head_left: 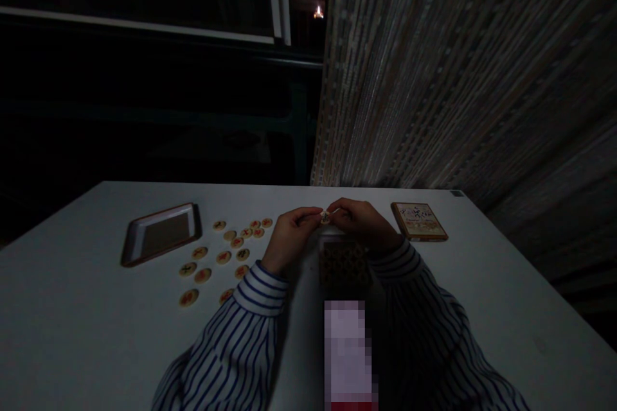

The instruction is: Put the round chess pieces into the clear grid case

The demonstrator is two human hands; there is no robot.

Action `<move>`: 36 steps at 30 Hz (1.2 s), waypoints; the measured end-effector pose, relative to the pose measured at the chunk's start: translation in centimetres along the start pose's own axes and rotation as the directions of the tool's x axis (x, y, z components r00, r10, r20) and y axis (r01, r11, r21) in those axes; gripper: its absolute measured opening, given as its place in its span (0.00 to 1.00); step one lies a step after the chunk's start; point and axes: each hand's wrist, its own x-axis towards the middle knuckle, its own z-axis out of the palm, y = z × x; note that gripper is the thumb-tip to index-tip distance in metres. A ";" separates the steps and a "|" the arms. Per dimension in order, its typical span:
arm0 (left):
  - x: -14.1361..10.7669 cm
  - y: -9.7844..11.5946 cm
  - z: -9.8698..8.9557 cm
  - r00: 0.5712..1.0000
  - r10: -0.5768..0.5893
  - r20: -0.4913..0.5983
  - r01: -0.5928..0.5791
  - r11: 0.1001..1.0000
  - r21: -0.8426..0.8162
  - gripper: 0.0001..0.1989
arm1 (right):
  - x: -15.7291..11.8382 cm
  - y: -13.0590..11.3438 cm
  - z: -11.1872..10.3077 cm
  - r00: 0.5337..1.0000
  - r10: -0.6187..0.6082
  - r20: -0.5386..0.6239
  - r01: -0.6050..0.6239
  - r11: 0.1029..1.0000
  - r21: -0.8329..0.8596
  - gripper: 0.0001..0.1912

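No wording can be read for certain. Large, dark, brush-style characters run across the pale top of the flat, brown-edged square box (420, 221), above smaller reddish marks. The round, cream-coloured discs (188, 297) bear red or dark characters, too small and dim to make out.

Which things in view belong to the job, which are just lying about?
In the job:
xiangqi piece between left hand and right hand
loose xiangqi pieces
box with rows of discs

Apparently lying about, untouched:
shallow tray, maybe the set's
printed flat box, likewise
string curtain, background
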 end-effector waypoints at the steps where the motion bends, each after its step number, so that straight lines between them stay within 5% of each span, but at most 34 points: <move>1: 0.0 0.0 0.0 1.000 -0.003 -0.006 0.003 1.000 -0.008 0.12 | 0.0 0.0 0.0 1.000 -0.014 0.010 0.014 1.000 -0.016 0.10; 12: 0.6 -1.1 -0.3 0.999 0.021 -0.043 -0.020 0.999 0.031 0.13 | 0.5 0.9 1.1 0.986 -0.167 -0.010 0.153 0.921 -0.358 0.13; 24: 0.7 -1.4 -0.6 1.000 0.002 -0.003 -0.002 0.987 0.161 0.13 | 0.4 0.8 0.9 0.987 -0.126 0.099 0.159 0.847 -0.507 0.14; 30: 0.8 -2.9 -1.7 0.976 0.214 0.031 -0.191 0.785 0.589 0.11 | 0.2 1.5 0.8 0.979 -0.030 0.200 0.134 0.837 -0.531 0.14; 36: 0.3 -3.3 -1.8 0.979 0.152 0.139 -0.204 0.618 0.759 0.13 | -0.1 1.2 0.9 0.950 0.098 0.297 0.106 0.793 -0.600 0.13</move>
